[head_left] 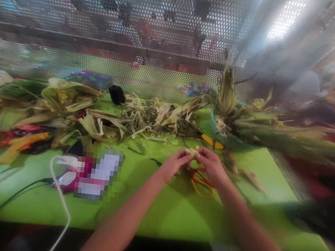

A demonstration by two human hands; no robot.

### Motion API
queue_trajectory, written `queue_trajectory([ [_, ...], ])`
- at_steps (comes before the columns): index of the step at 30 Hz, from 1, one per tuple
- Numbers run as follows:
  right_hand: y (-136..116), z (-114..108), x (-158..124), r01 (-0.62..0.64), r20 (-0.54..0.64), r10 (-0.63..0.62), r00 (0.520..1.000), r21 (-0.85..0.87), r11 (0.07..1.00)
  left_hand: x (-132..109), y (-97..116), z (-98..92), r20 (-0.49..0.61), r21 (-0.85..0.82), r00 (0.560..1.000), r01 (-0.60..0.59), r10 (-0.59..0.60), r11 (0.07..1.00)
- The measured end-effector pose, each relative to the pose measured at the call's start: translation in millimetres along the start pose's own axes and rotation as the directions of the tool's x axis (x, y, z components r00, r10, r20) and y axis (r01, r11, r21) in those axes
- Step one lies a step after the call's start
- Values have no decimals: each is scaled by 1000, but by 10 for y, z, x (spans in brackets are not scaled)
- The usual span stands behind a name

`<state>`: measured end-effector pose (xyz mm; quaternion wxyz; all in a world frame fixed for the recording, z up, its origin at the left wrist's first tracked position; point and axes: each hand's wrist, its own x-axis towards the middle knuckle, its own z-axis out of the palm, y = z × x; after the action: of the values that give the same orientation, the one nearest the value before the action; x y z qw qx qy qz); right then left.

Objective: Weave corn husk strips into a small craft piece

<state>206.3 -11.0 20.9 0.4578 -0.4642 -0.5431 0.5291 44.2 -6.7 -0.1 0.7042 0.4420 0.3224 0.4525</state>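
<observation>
My left hand (176, 165) and my right hand (212, 167) come together above the green table (157, 205). Between their fingertips they pinch a small pale yellow piece of corn husk (193, 151). Both hands are closed on it, and the fingers partly hide it. A pair of scissors with orange-yellow handles (202, 187) lies on the table just under my right hand. Behind the hands, dry corn husks (171, 116) and shredded fibres form a long heap. A yellow object (212, 141) lies at the heap's near edge, just beyond my right hand.
To the left are a pixelated rectangular object (103, 174), a magenta device (67, 180), a white cable (62, 198) and a yellow-orange tool (21, 146). A perforated metal screen (131, 68) stands behind the heap. Long husks (291, 134) stretch over the table's right side.
</observation>
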Motion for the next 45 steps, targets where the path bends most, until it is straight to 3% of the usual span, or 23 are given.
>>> queue_trajectory([
  [5,-6,13,5,102,-78,-111,991,-103,989,-27,70,-18,-32,207,993,-101,110,973],
  [9,-20,28,10,98,-125,-120,985,-165,981,-26,49,-56,-22,293,990,-126,139,948],
  [16,-46,8,-5,103,-122,-131,984,-218,971,-3,13,-95,46,273,994,-105,97,956],
  [29,-79,57,-16,69,-123,-109,986,-293,954,-10,-20,-57,-28,319,996,-68,81,945],
  [38,-16,63,-4,-15,-61,14,998,-18,1000,-15,9,-71,15,264,995,-99,99,960],
  [45,-56,54,-27,-13,-152,10,988,-13,1000,-18,4,-79,-36,247,998,-34,45,968],
])
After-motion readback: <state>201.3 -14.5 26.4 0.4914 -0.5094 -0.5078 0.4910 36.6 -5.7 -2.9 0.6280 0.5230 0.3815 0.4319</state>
